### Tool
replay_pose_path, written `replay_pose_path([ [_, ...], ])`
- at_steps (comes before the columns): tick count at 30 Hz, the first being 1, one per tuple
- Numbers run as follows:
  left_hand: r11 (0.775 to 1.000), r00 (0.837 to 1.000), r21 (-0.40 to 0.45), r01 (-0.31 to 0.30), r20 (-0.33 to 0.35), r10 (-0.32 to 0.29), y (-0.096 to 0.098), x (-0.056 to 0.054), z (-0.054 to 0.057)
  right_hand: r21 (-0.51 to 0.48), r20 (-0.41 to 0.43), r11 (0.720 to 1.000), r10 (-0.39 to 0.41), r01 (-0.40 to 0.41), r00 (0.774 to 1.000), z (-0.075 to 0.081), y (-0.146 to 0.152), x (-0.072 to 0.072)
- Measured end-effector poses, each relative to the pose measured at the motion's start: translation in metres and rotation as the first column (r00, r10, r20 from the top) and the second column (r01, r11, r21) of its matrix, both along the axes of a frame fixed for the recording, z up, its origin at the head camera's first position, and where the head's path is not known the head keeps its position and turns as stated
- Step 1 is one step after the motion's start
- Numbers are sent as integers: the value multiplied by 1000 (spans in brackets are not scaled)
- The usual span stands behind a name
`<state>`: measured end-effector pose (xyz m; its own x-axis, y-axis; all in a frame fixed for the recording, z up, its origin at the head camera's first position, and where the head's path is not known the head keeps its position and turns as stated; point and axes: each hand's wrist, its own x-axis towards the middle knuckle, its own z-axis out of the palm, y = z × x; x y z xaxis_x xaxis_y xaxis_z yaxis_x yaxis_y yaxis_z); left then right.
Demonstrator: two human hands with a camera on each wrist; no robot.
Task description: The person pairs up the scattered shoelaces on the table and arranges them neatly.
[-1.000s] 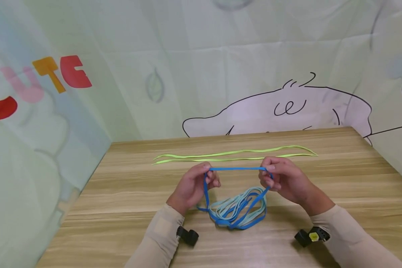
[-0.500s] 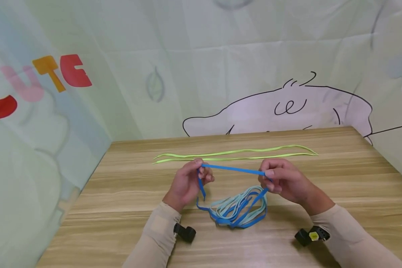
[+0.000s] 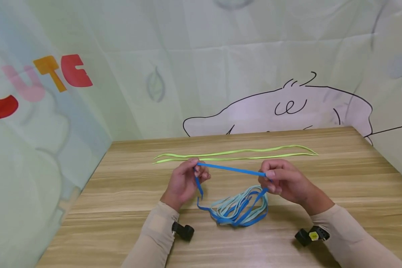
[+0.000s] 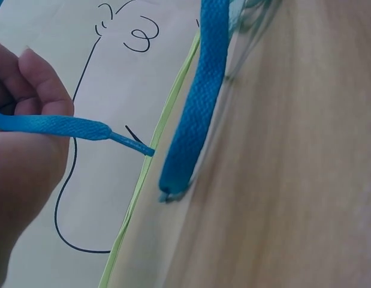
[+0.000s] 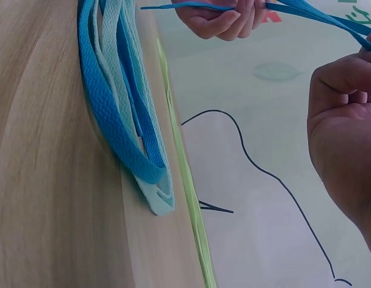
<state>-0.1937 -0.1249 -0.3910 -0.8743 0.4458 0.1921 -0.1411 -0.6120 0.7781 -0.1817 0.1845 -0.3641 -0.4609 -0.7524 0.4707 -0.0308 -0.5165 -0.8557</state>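
A flat blue shoelace [image 3: 232, 169] is stretched between the two hands above the table, sloping slightly down to the right. My left hand [image 3: 184, 182] pinches it between thumb and fingers, and a short tail with a thin tip [image 4: 131, 143] hangs below that hand. On the right, my right hand [image 3: 286, 182] pinches the same lace, which runs on down from the fingers to the tabletop. Beneath the hands lies a looped bundle of pale aqua shoelace [image 3: 224, 206], with blue loops mixed through it. The right wrist view shows the bundle's loops [image 5: 122, 120] close up.
A lime-green shoelace [image 3: 234, 152] lies lengthwise in a long narrow loop behind the hands on the wooden table [image 3: 120, 208]. A printed cloth backdrop [image 3: 154, 56] stands behind the table's far edge. Each wrist wears a small black camera [image 3: 184, 231].
My left hand has shifted left, so the blue span between the hands is longer and tilted. The lace's tail end now hangs free below it. The right hand has dropped slightly.
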Motion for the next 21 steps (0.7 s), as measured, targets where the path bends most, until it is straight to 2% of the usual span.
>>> replay_pose_path([
  [7,998,998,38,-51,36,50,-7,-2,-1,11,-15,1000,21,-21,1000,0,0,-1],
  [12,992,992,58,-112,65,108,-11,-3,1,3,-18,1000,16,-15,1000,-1,0,-1],
  [21,965,962,88,-247,139,234,-14,-4,1,-25,-4,1000,2,-2,1000,-1,1,-2],
])
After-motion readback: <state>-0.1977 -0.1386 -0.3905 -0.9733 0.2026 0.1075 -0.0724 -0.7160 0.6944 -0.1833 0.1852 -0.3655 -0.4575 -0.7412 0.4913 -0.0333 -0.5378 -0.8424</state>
